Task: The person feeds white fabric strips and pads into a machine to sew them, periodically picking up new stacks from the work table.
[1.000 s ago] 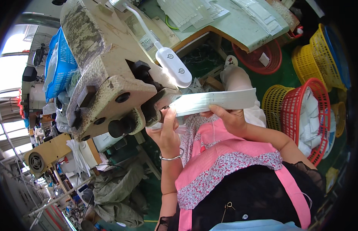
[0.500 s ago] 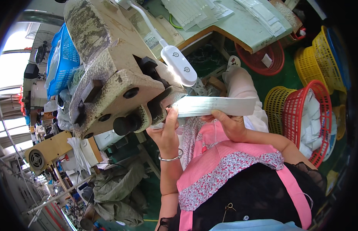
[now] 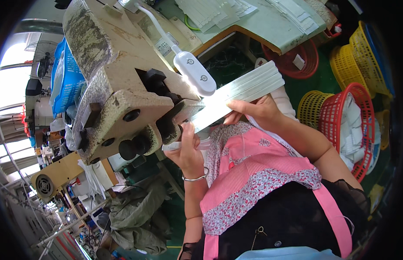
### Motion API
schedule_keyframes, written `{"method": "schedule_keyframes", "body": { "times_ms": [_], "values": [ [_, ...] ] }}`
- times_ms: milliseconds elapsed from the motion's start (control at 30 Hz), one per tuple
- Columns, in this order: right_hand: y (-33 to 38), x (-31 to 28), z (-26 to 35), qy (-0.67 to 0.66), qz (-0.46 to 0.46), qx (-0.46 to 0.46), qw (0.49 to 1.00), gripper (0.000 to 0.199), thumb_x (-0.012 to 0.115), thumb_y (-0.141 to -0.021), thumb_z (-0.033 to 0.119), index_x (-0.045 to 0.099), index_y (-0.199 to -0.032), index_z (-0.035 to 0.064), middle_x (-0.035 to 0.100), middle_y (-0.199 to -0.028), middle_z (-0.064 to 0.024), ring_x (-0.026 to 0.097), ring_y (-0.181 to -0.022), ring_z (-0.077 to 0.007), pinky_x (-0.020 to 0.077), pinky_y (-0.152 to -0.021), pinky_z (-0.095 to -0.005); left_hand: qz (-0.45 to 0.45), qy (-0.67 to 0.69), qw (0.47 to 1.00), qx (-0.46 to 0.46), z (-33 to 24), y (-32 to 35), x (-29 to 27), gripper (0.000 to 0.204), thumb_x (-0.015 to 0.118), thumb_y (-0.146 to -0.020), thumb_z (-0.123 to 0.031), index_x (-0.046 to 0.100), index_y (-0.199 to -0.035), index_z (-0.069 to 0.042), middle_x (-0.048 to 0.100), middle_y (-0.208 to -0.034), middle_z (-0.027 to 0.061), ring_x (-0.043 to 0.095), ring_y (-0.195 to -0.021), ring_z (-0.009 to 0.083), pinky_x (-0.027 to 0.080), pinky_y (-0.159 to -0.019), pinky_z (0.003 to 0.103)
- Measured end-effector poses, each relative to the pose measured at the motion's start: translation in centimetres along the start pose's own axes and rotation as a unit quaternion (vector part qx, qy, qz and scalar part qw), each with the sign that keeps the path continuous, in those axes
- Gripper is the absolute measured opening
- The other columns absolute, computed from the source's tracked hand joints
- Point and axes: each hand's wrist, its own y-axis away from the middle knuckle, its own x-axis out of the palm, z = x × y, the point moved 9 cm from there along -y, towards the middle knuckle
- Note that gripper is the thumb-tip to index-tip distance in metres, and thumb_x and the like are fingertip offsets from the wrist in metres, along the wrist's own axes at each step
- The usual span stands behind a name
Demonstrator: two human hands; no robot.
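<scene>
A flat white strip [image 3: 249,89] with lengthwise ridges slants up to the right from beneath a worn, cream-coloured machine head [image 3: 136,104]. My right hand [image 3: 264,112] grips the strip's lower edge, thumb on top and fingers underneath. By the machine's lower end, my left hand [image 3: 188,151] is closed on the strip's near end, fingertips pinched at its edge. A pale piece [image 3: 171,146] also shows beside the left fingers; I cannot tell whether it belongs to the same strip. Just above the strip hangs a lit white lamp [image 3: 196,73] on a bendable neck, partly covering its upper edge.
More white strips [image 3: 210,13] lie on the green worktable [image 3: 292,37]. Red basket [image 3: 357,130] with white pieces stands at right, beside yellow baskets [image 3: 312,108]. A blue basket [image 3: 71,71] is at far left; grey-green cloth [image 3: 136,216] hangs lower left.
The strip has swung from nearly level to slanting up at its right end, its ridged face now showing more. My right hand has risen with it; my left has shifted slightly down. The view has moved slightly.
</scene>
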Motion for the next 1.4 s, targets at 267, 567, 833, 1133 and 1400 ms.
{"method": "schedule_keyframes", "body": {
  "times_ms": [267, 567, 833, 1133, 1400],
  "values": [
    [0.2, 2.4, -1.3, -0.017, 0.003, 0.020, 1.000, 0.016, 0.065, -0.092, 0.007, 0.066, -0.103, -0.0046, 0.071, -0.090, -0.0127, 0.073, -0.078, -0.0178, 0.0586, -0.065, -0.0240, 0.047, 0.197, 0.974, -0.106, 2.2, -1.5, -1.8, 0.009, 0.062, -0.090, -0.008, 0.056, -0.084, -0.004, 0.047, -0.065, -0.0031, 0.031, -0.046, 0.0021, 0.021, -0.043, 0.020],
    [0.9, 1.7, 0.7, -0.017, 0.010, 0.002, 1.000, 0.019, 0.065, -0.092, 0.008, 0.065, -0.104, -0.0061, 0.071, -0.087, -0.0140, 0.072, -0.072, -0.0195, 0.0593, -0.063, -0.0265, -0.099, 0.009, 0.994, 0.055, 0.7, -2.3, -2.6, 0.012, 0.061, -0.089, -0.011, 0.056, -0.084, -0.001, 0.062, -0.075, 0.0053, 0.062, -0.057, 0.0112, 0.050, -0.043, 0.021],
    [0.9, 2.7, -1.1, -0.012, 0.001, 0.031, 0.999, 0.026, 0.063, -0.095, 0.012, 0.064, -0.112, -0.0071, 0.072, -0.091, -0.0186, 0.072, -0.072, -0.0198, 0.0593, -0.065, -0.0281, -0.144, -0.041, 0.983, 0.106, -0.5, -3.5, -7.4, 0.011, 0.058, -0.085, -0.007, 0.055, -0.078, 0.002, 0.062, -0.076, 0.0082, 0.066, -0.068, 0.0174, 0.056, -0.057, 0.029],
    [-0.9, 8.9, -4.5, 0.006, 0.053, 0.065, 0.996, 0.026, 0.064, -0.096, 0.019, 0.068, -0.109, -0.0038, 0.073, -0.092, -0.0093, 0.071, -0.078, -0.0141, 0.0561, -0.068, -0.0248, -0.191, -0.110, 0.967, 0.126, -2.0, -4.9, -13.9, 0.011, 0.061, -0.084, -0.017, 0.057, -0.086, -0.008, 0.061, -0.079, 0.0022, 0.064, -0.065, 0.0148, 0.050, -0.052, 0.023],
    [-1.9, 12.1, -7.5, 0.052, 0.120, 0.067, 0.989, 0.031, 0.066, -0.094, 0.024, 0.067, -0.108, -0.0039, 0.072, -0.095, -0.0105, 0.069, -0.083, -0.0141, 0.0551, -0.072, -0.0286, -0.141, 0.007, 0.990, 0.017, 1.2, -4.9, -24.6, 0.027, 0.054, -0.096, -0.028, 0.058, -0.086, -0.004, 0.060, -0.074, 0.0026, 0.062, -0.067, 0.0134, 0.044, -0.053, 0.018]
  ]
}}
